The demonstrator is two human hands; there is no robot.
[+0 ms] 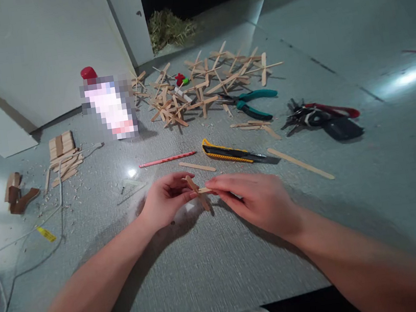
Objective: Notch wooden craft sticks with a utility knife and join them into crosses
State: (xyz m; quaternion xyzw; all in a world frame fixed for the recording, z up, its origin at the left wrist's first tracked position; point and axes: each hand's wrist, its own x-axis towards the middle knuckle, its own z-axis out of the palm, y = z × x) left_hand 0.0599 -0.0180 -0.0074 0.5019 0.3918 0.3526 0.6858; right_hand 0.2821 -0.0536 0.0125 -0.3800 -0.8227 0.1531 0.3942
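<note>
Between my two hands is a small piece of crossed wooden craft sticks (204,203), held just above the table. My left hand (168,199) pinches it near the crossing with thumb and fingers. From the other side, my right hand (258,195) pinches the end of the light stick that points right. A single craft stick (197,166) lies just beyond my fingers. Behind it are a red pencil (167,159) and a yellow and black utility knife (231,153) with its blade out to the right. A longer stick (301,163) rests right of the blade.
Many star-shaped stick pieces (170,107) are heaped at the back. Teal-handled pliers (256,101) and a dark multi-part tool with a red handle (326,117) lie right. Stacked sticks (62,145), a white cable (60,189) and a blurred-out bottle-like object (110,105) stand left.
</note>
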